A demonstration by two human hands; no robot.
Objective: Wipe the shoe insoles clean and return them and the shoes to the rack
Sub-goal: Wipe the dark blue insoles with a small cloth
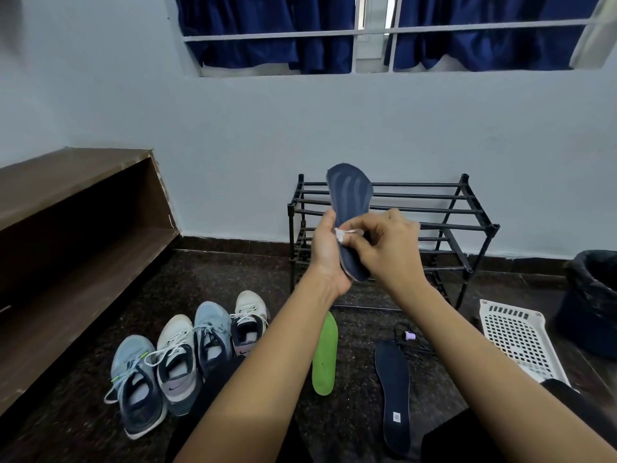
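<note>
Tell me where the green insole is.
In the head view, the green insole lies on the floor below centre, between the row of shoes on its left and the dark blue insole on its right, in front of the black rack.

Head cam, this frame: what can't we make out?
All head view.
white wipe: mostly covered by right hand fingers; material unclear.
held navy insole: midsection hidden by left hand gripping it and the right hand.
green insole: far end behind the left forearm.
floor insole: label too small to read.
lined bin: cut off by right edge.
</note>
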